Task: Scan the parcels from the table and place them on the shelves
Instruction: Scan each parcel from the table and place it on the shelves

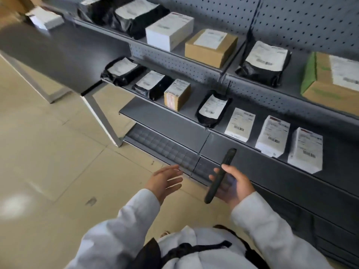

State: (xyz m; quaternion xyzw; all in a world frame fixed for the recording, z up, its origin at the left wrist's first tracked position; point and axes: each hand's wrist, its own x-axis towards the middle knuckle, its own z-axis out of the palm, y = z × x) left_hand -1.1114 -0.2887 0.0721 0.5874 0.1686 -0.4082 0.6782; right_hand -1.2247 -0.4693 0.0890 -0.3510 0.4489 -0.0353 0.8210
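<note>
Evidently much is done already — yet on the dark grey table [64, 55] at far left one white flat parcel [45, 18] seems to wait, blurred as it is. Her left hand [165, 181] hangs open and empty; the right hand [233, 187] grips a slim black handheld scanner [220, 175]. Beyond, the grey metal shelves [213, 70] carry many labelled parcels — black bags, cardboard and white boxes.
</note>
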